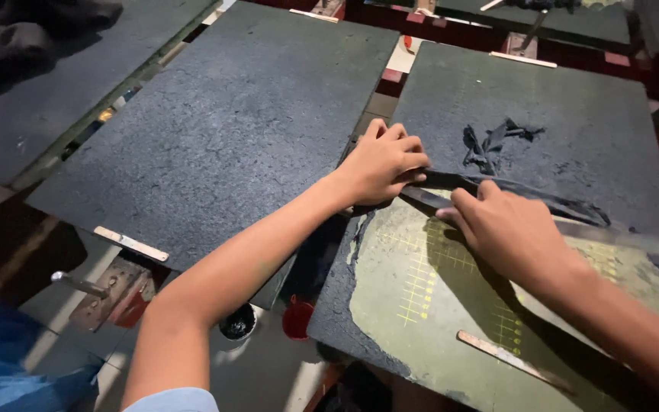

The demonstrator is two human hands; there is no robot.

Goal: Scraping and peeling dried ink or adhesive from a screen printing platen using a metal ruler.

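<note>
In the centre right of the frame both hands work a long flat metal blade across a dark board. The blade is thin, grey and smeared with black paste; it lies almost level and runs from the left hand out to the right edge of the frame. The left hand has its grip closed on the blade's left end, fingers curled together over it. The right hand presses flat on the blade's middle, fingers together, not wrapped around it.

Above the blade the board is covered with rough black coating and a small torn lump. Below it the surface shows yellow-green with a faint yellow grid. A second black board lies at the upper left.
</note>
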